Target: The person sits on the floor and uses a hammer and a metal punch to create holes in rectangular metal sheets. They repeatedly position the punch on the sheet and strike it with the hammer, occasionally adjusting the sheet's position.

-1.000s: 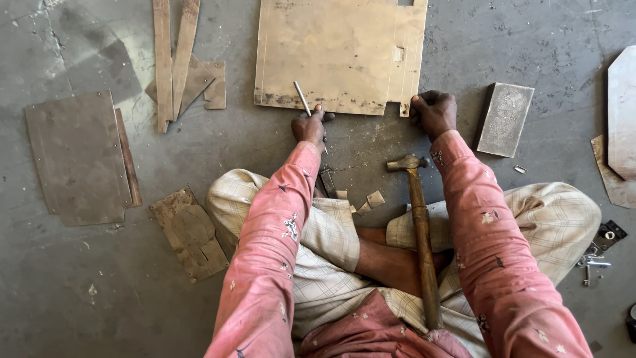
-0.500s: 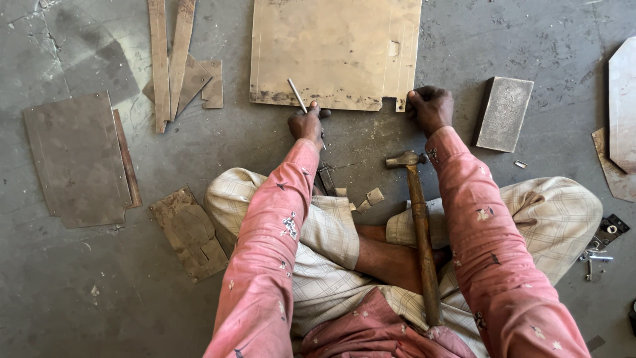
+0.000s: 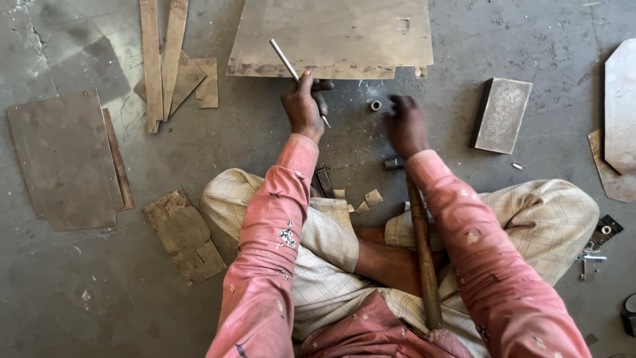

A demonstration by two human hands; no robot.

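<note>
I sit cross-legged on a concrete floor in pink sleeves. My left hand [image 3: 303,106] grips a thin metal rod [image 3: 285,61] that slants up and left over the near edge of a large metal sheet [image 3: 338,36]. My right hand [image 3: 405,124] hovers low over the floor, fingers spread, beside a small metal ring [image 3: 375,105]. A hammer [image 3: 421,252] with a wooden handle lies between my legs, its head near my right wrist.
A grey rectangular block [image 3: 501,115] lies to the right. Metal plates [image 3: 65,159] and narrow strips [image 3: 161,56] lie on the left, a rusty scrap [image 3: 185,235] by my left knee, and pale plate pieces [image 3: 619,119] at the right edge.
My right hand left the sheet's near corner and came down to the floor by the small ring. The sheet lies farther up. My left hand lifted with the rod.
</note>
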